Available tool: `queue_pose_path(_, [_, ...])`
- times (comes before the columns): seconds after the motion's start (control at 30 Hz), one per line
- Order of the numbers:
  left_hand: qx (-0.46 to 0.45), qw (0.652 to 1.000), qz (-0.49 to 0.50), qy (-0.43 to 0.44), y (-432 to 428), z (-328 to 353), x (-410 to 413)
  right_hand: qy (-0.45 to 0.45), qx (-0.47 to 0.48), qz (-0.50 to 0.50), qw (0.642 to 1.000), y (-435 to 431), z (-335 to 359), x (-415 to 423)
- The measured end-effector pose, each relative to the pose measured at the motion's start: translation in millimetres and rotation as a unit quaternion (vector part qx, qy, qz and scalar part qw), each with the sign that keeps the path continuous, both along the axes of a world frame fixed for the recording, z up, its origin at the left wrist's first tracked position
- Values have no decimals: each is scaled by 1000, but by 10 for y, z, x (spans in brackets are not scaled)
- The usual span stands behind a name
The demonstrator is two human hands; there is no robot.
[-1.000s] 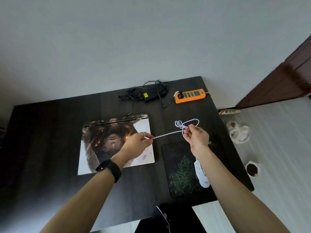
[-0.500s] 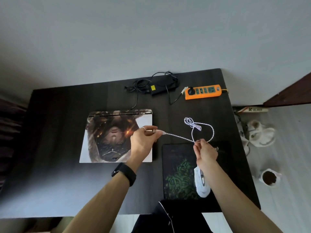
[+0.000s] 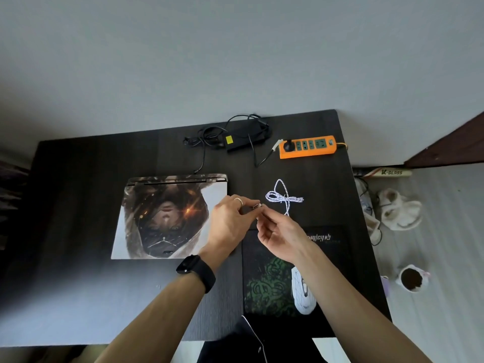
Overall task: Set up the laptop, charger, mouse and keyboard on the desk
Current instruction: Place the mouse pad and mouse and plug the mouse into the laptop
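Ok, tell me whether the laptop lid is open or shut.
Shut: the laptop lies flat on the desk, its printed lid facing up; no screen or keys show.

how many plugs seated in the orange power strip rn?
1. A black round plug sits in the leftmost socket of the orange power strip, at the far right of the desk. The other sockets look empty; none seems hidden.

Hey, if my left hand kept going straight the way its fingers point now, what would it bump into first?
Your right hand, whose fingertips pinch the white cable right beside the plug your left hand holds. Past it, probably the cable's bundled loops, though depth is unclear.
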State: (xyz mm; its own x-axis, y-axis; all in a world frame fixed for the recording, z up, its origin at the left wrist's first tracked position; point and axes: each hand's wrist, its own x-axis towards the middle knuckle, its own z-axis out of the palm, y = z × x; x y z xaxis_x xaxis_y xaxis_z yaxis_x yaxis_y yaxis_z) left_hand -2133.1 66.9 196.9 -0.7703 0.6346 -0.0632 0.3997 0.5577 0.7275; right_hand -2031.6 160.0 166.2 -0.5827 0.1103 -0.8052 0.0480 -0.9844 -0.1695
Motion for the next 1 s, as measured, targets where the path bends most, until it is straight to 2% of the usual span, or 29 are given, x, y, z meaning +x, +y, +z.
queue_pose_path(0.2, [-9, 999, -35, -19, -31, -32, -77, 6, -28, -17, 999, -108, -72, 1])
queue_pose_path(0.37, [-30, 981, 22, -189, -142, -100, -192, 12, -29, -43, 999, -198, -190, -14])
queue_pose_path(0.43, [-78, 976, 19, -202, -239, -224, -229, -6, -14, -45, 999, -266, -296, -28])
queue_pose_path(0.5, [-157, 973, -17, -171, -378, -391, -237, -54, 22, -39, 998, -312, -444, -37])
queue_pose_path(0.57, [-267, 957, -82, -78, -583, -621, -276, -113, 59, -32, 991, -344, -619, -62])
queue_pose_path(0.63, [-383, 914, -131, 9, -793, -836, -331, -149, 85, -27, 985, -353, -779, -94])
queue_pose_path(0.73, [-488, 843, -204, 93, -1017, -1111, -423, -163, 124, -18, 979, -349, -991, -187])
queue_pose_path(0.83, [-512, 804, -240, 183, -1062, -1276, -487, -161, 158, -9, 974, -330, -1213, -347])
queue_pose_path(0.93, [-515, 794, -258, 195, -967, -1329, -512, -155, 169, -21, 973, -304, -1403, -527])
queue_pose_path(1.0, [-511, 799, -255, 191, -954, -1332, -502, -146, 181, -25, 972, -323, -1463, -652])
